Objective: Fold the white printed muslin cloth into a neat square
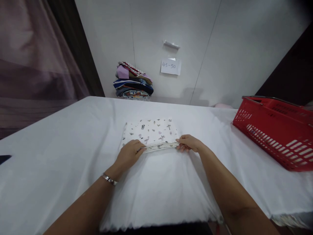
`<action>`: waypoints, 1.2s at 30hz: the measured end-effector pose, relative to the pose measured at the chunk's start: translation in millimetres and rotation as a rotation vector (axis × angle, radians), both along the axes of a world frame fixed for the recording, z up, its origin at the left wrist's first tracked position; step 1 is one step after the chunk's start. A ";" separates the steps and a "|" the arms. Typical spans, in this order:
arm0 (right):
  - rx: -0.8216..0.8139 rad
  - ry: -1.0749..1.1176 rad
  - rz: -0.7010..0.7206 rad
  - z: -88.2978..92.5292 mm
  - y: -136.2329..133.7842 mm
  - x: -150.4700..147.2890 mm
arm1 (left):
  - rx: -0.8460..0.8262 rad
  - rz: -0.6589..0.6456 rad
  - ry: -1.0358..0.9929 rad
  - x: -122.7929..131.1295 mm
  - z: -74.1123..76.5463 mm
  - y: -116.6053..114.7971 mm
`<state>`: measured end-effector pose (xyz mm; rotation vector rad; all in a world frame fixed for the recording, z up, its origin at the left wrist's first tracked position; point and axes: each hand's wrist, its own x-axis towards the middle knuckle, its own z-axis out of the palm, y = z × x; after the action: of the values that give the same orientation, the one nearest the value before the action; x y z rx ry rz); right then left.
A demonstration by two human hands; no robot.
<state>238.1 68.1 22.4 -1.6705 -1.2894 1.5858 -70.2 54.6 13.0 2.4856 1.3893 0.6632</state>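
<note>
A white cloth (154, 130) printed with small plants and a flamingo lies folded into a flat rectangle on the white-covered table (61, 156). Several stacked layers show along its near edge. My left hand (130, 150) grips that edge near its left end, fingers closed around the layers, with a silver bracelet at the wrist. At the near right corner, my right hand (189, 143) pinches the cloth between thumb and fingers. Parts of the fingertips are hidden by the fabric.
A red plastic basket (274, 130) with a metal handle stands at the right. Against the back wall is a pile of folded fabrics (133, 81). A paper sign (170, 66) reading "45-50" is taped above. A dark item (5, 159) lies at the left edge.
</note>
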 end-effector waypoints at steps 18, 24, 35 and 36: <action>0.036 0.093 -0.063 -4.0 4.2 0.1 | 0.006 0.003 -0.009 1.0 1.8 -0.7; 0.215 0.317 -0.144 0.7 3.2 -9.6 | 0.011 0.000 -0.018 1.0 1.2 -0.9; 0.018 0.124 -0.085 -6.6 3.4 -3.0 | -0.027 0.000 -0.017 0.1 0.9 -0.6; 0.004 0.109 -0.074 -7.0 3.1 -1.2 | -0.026 -0.002 -0.016 0.1 1.1 -0.5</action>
<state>236.8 71.2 15.4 -1.5874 -1.1621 1.6058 -70.1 54.1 14.1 2.4561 1.3811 0.6592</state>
